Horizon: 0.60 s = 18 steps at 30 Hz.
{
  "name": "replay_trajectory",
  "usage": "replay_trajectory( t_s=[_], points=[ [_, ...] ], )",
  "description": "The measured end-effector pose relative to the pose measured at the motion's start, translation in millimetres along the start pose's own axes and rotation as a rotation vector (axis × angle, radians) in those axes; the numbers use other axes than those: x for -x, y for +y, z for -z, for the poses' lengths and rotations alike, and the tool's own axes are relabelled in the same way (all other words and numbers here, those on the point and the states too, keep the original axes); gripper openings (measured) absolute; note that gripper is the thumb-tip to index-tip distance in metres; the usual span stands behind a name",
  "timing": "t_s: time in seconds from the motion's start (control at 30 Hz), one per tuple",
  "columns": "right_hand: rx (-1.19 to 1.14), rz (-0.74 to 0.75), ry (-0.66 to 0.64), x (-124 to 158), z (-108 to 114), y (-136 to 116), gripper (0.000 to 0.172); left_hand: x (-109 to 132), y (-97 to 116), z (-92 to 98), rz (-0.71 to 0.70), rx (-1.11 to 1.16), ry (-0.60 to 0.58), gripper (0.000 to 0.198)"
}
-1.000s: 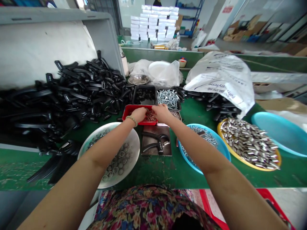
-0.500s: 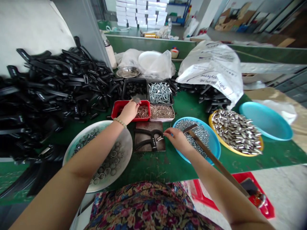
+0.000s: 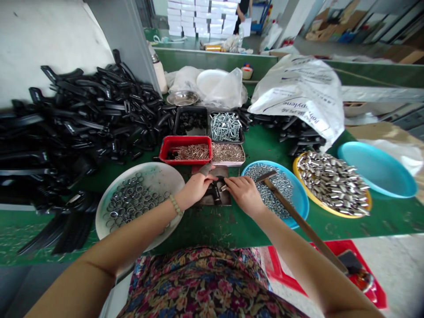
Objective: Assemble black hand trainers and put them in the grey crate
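A black plastic handle assembly [image 3: 216,195] lies on a metal plate [image 3: 226,173], partly covered by my hands. A small coil spring [image 3: 223,187] shows on its right side. My left hand [image 3: 198,189], with a grey cover on one finger, is closed in a pinch over the assembly's upper part; whatever sits between its fingertips is hidden. From the right, my right hand [image 3: 244,193] reaches the assembly with fingers pinched together beside the spring; anything in that pinch is too small to make out. Copper-coloured pins [image 3: 192,152] lie in a red tray [image 3: 168,143] just beyond.
A bowl of metal rings [image 3: 132,203] stands left, below a heap of black handles [image 3: 109,106]. A hammer [image 3: 291,211] rests across a blue basin [image 3: 306,207] of small metal parts. Further right is a yellow basin [image 3: 331,211] of metal sleeves. Screws [image 3: 225,127] fill a back tray.
My left hand has come from the red tray toward me and down to the handle assembly. My right hand stays beside the spring. A person now shows in the background.
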State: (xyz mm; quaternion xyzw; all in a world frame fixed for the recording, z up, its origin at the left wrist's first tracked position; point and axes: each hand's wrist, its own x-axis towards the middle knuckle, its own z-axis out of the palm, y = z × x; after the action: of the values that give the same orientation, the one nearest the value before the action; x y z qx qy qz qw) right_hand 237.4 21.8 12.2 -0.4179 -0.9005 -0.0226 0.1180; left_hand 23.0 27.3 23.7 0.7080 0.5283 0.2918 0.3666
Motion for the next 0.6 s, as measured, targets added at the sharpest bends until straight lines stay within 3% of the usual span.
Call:
replay_trajectory(
  t_s=[0.17, 0.3, 0.4, 0.5, 0.6],
  points=[
    [0.118, -0.291, 0.027, 30, 24, 27, 0.040, -5, -5, -8.6, -0.022, 0.011, 0.033, 0.051],
    [0.252, -0.537, -0.139, 60, 30, 65, 0.036, 0, 1, -7.9, -0.105, -0.160, 0.016, 0.044],
    [0.277, -0.601, -0.261, 70, 25, 80, 0.031, 4, 12, -5.6, -0.147, -0.284, -0.097, 0.030],
    [0.189, -0.616, -0.236, 67, 24, 67, 0.033, 8, 13, -4.6, -0.103, -0.327, -0.183, 0.029],
    [-0.036, -0.643, -0.137, 56, 37, 30, 0.037, 13, 0, -3.7, -0.172, -0.338, -0.125, 0.030]
  ],
)
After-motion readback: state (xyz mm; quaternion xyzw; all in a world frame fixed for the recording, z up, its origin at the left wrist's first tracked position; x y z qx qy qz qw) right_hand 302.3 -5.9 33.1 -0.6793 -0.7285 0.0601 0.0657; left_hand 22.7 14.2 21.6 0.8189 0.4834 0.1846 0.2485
